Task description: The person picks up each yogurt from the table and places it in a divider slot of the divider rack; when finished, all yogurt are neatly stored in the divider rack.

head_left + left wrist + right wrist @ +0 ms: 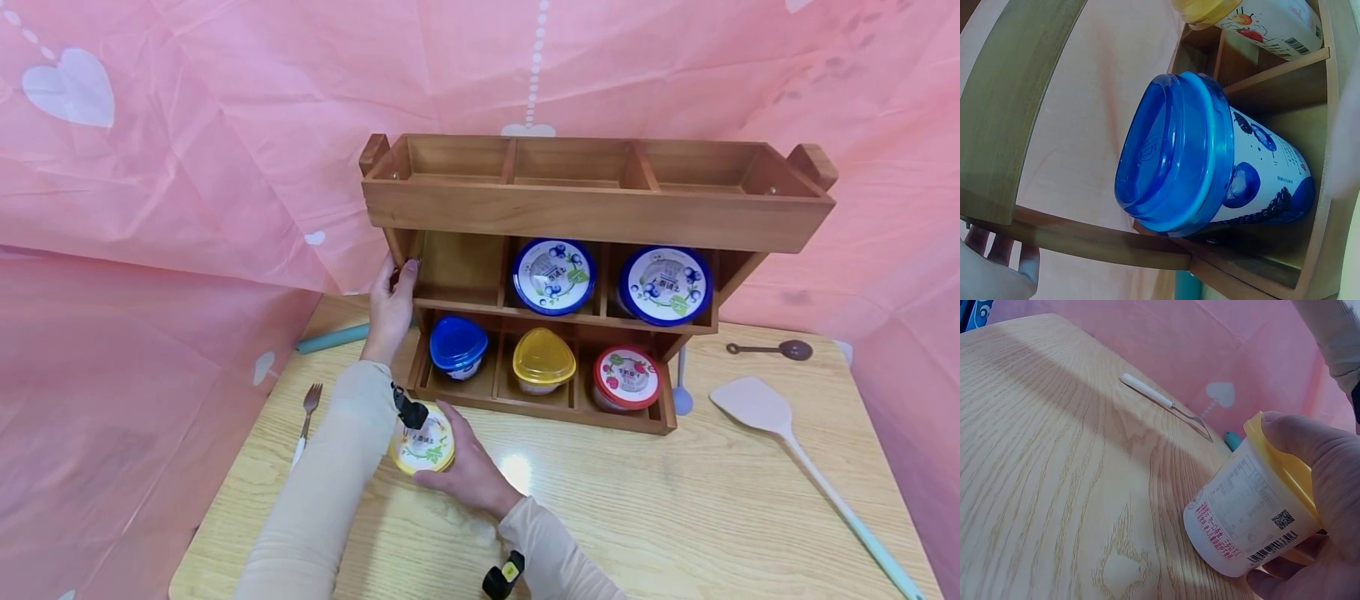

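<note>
A three-tier wooden shelf (592,212) stands at the back of the table. My left hand (392,312) grips its left side panel, the thumb in front and the fingers partly hidden; the wood also shows above the fingers (1001,250) in the left wrist view. In front of the shelf my right hand (480,473) holds a yellow-lidded dessert cup (426,450) round its side. The right wrist view shows this white cup (1238,509) slightly tilted, close over the table, the thumb on its lid's edge. Contact with the table I cannot tell.
On the lowest tier sit a blue-lidded cup (457,343), a yellow-lidded cup (543,362) and a red-lidded cup (627,379). Two blue-rimmed cups fill middle compartments. A fork (310,404) lies left; a spatula (757,404), brown spoon (787,350) and blue spoon (682,398) lie right.
</note>
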Tool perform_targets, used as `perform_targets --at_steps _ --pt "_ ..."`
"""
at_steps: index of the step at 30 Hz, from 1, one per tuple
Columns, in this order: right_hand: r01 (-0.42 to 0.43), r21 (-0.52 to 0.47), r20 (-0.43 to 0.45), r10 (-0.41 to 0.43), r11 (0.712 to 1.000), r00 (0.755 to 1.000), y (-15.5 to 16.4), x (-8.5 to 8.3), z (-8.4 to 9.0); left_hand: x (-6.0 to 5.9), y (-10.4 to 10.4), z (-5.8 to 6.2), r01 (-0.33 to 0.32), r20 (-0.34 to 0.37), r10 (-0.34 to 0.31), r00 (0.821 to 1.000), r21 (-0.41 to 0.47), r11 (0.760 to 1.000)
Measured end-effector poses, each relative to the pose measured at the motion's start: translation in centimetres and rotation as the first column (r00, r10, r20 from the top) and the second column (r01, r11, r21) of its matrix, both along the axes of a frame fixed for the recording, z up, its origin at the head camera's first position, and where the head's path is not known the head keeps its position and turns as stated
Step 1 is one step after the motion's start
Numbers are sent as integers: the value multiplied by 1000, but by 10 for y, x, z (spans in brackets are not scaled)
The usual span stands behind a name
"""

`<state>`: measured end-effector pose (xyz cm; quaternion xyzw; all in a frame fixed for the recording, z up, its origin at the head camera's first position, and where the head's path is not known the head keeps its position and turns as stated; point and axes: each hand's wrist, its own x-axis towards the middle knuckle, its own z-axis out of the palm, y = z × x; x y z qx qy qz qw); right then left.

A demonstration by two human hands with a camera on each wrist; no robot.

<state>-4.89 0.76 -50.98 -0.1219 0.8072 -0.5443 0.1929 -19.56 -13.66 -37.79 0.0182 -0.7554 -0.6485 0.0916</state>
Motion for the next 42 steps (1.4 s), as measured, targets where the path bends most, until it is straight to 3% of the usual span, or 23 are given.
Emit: perform_targets --at_steps 2,8,13,21,34,36,42 --pt "5 -3 -10 -5 1000 1000 2 1 0 -3 -1 -4 0 -3 0 1000 5 1000" --pt "26 -3 -6 -26 1000 1000 9 3 3 -21 -7 -30 -15 -44 17 999 33 999" --pt "60 -31 -3 -60 998 998 16 6 3 -23 -7 -35 -32 -82 34 996 26 999" --pt "135 -71 19 -134 988 991 28 8 9 -23 -7 -35 -36 -91 38 995 21 999" --pt "208 -113 -31 -213 972 977 46 4 37 -22 -7 -34 -16 -61 17 998 28 999" --pt "213 -116 -30 -217 970 976 48 4 40 -21 -7 -31 -5 -50 7 999 34 999" --pt "234 -126 -26 -239 964 971 54 4 48 -5 -2 -6 9 -23 -9 1000 2 1000"
